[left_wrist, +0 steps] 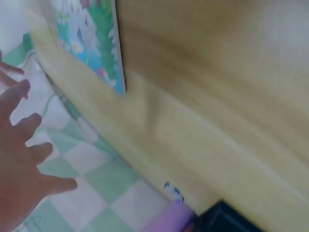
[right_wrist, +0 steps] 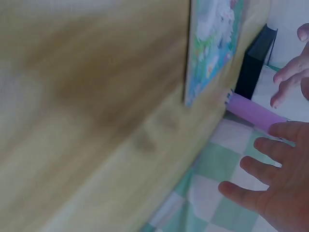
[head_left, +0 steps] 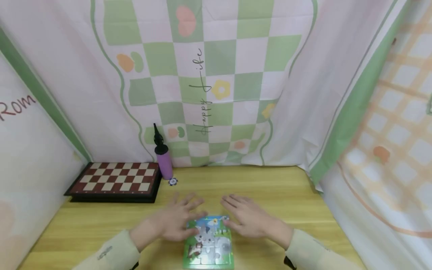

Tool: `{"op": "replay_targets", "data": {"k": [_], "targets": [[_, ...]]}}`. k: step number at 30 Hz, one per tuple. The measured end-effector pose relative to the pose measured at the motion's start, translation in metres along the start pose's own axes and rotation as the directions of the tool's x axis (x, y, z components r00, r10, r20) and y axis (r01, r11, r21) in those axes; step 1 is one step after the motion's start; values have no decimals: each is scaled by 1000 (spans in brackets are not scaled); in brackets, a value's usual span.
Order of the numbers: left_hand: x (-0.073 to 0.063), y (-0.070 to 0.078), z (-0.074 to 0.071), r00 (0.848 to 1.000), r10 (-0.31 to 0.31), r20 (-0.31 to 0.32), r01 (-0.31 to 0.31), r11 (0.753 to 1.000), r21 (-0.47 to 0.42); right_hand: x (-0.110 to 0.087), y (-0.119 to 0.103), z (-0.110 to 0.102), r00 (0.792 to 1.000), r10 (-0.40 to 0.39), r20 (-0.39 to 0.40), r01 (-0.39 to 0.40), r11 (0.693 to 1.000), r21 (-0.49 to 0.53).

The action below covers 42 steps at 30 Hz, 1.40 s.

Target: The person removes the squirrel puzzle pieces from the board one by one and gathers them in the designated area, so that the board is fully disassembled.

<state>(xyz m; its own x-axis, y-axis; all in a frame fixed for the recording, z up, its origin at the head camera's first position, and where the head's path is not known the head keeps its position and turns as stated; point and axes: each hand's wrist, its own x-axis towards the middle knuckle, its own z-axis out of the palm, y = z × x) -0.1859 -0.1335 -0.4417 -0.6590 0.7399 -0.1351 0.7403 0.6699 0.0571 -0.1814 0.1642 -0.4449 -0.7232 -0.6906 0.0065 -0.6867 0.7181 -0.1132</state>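
A jigsaw puzzle (head_left: 209, 243) with grey and white cartoon animals on a green and blue ground lies flat at the near middle of the table. My left hand (head_left: 177, 219) hovers over its left side, fingers spread and holding nothing. On the other side, my right hand (head_left: 248, 215) is held above the puzzle's upper right edge, its fingers straight and also without anything in them. Both wrist views show the hands raised off the wood, with a corner of the puzzle (left_wrist: 91, 43) below.
A folded chessboard case (head_left: 118, 180) lies at the back left. Next to it stand a purple hand pump (head_left: 164, 161) with a black nozzle and a small black-and-white chip (head_left: 173, 182). A checked curtain (head_left: 219, 75) hangs along the table's back edge.
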Motion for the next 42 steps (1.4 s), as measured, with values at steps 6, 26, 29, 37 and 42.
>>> {"op": "replay_targets", "data": {"k": [6, 26, 29, 37, 42], "targets": [[12, 11, 16, 994, 107, -24, -106, 993, 56, 6, -9, 18, 1000, -12, -4, 12, 1000, -11], [17, 20, 52, 977, 205, -57, -203, 978, 43, 9, -22, 49, 999, 29, 42, -30, 999, 16], [18, 22, 56, 964, 251, -86, -247, 967, 61, 10, -22, 51, 999, 35, 40, -36, 999, 22], [19, 24, 62, 972, 219, -81, -214, 974, 69, 13, -27, 51, 998, 54, 43, -56, 997, 58], [19, 28, 63, 981, 191, -45, -188, 981, 55, 16, -29, 50, 995, 92, 39, -95, 992, 85]]}}
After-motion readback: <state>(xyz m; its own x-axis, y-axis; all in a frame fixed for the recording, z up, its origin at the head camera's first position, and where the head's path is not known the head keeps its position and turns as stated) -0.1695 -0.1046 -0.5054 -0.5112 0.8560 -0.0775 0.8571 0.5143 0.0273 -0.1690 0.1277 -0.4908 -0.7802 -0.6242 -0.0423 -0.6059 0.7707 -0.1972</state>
